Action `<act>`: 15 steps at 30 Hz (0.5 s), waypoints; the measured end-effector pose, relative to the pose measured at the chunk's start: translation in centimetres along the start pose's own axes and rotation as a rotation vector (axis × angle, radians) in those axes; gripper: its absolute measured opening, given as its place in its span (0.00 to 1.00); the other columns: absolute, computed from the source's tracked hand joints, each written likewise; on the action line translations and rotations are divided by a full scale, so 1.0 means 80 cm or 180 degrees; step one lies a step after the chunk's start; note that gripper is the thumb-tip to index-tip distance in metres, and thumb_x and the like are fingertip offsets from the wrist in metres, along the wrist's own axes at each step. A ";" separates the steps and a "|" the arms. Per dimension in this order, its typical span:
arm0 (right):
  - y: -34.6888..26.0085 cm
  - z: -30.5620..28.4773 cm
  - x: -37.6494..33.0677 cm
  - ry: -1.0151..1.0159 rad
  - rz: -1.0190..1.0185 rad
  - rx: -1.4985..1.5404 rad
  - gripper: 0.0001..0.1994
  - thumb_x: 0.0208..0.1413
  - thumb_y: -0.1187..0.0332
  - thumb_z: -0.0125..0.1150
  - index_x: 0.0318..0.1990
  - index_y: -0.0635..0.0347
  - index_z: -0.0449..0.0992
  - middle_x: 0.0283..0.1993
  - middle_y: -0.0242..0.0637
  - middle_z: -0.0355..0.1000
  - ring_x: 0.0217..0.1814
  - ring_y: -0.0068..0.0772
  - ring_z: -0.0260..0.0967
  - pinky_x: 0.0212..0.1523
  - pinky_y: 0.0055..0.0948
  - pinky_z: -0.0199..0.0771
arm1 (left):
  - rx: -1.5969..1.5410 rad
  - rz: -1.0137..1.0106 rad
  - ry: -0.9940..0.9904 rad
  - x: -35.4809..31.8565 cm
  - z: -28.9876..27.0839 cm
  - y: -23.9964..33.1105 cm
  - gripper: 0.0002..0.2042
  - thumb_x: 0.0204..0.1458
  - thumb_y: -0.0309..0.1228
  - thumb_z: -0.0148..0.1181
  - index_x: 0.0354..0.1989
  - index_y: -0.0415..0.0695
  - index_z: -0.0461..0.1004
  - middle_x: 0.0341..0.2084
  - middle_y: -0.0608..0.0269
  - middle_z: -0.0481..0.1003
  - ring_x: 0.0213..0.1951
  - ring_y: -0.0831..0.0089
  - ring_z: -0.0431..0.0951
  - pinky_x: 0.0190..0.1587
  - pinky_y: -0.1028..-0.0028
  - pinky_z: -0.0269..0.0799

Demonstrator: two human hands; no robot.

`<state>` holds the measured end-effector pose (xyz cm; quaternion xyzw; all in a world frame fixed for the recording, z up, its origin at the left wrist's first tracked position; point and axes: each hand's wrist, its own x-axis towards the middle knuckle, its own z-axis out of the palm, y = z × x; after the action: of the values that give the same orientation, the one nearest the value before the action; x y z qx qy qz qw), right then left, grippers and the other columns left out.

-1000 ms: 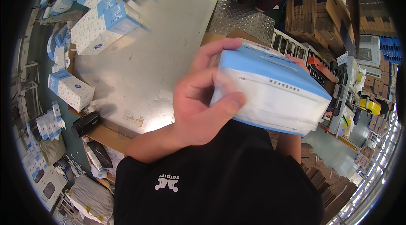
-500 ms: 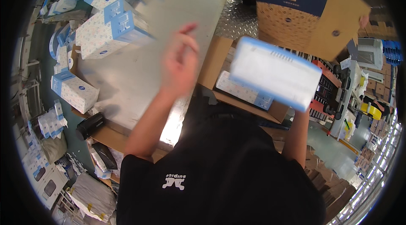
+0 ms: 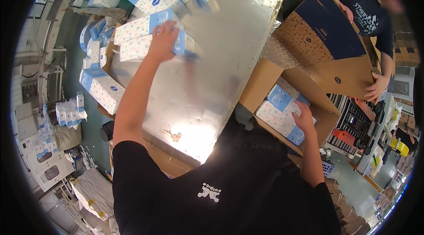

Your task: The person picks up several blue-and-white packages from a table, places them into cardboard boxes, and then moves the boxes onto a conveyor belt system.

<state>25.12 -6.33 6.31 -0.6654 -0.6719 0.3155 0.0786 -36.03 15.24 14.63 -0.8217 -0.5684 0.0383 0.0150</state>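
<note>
My left hand (image 3: 164,42) lies over the blue-banded end of a pair of white, patterned packs (image 3: 134,48) on the metal table, its fingers apart. At my right, my right hand (image 3: 304,118) reaches into an open cardboard carton (image 3: 261,78). Its spread fingers touch a white-and-blue pack (image 3: 276,113) lying inside. Part of another pack shows beyond it in the carton.
More packs (image 3: 161,0) stand at the metal table's (image 3: 212,76) far left, with a single pack (image 3: 104,88) nearer me. A co-worker (image 3: 369,9) at the far right holds a large brown-and-blue carton (image 3: 329,36) beside mine. A red-and-black roller conveyor (image 3: 351,124) lies right.
The pack that my right hand held in the air is now down in the carton. My left hand has moved from above the table onto the paired packs. The view has shifted.
</note>
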 end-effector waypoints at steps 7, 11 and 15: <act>-0.192 -0.076 0.031 0.0313 -0.0938 0.1004 0.42 0.41 0.69 0.76 0.68 0.56 0.65 0.64 0.48 0.67 0.66 0.52 0.66 0.67 0.42 0.65 | -0.3133 0.0422 0.0223 -0.027 -0.161 0.139 0.36 0.39 0.36 0.73 0.58 0.40 0.64 0.53 0.50 0.72 0.57 0.57 0.74 0.57 0.59 0.72; -0.242 -0.106 0.025 0.0754 -0.1619 0.2301 0.59 0.36 0.62 0.83 0.76 0.58 0.49 0.71 0.52 0.59 0.72 0.51 0.60 0.71 0.44 0.58 | -0.5197 0.1907 0.0564 -0.021 -0.178 0.239 0.50 0.34 0.47 0.80 0.63 0.38 0.57 0.61 0.44 0.67 0.61 0.56 0.72 0.62 0.61 0.68; -0.197 -0.158 -0.021 0.1388 -0.1646 0.1867 0.58 0.36 0.63 0.82 0.76 0.57 0.49 0.68 0.51 0.61 0.67 0.48 0.64 0.66 0.44 0.64 | -0.5089 0.2096 0.0628 0.002 -0.184 0.308 0.51 0.36 0.45 0.80 0.65 0.36 0.54 0.63 0.40 0.65 0.63 0.55 0.70 0.63 0.59 0.68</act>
<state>18.66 -2.56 25.15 -0.4762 -0.6660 0.3150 0.4801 -11.80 6.97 27.65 -0.7081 -0.1544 -0.4413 -0.5292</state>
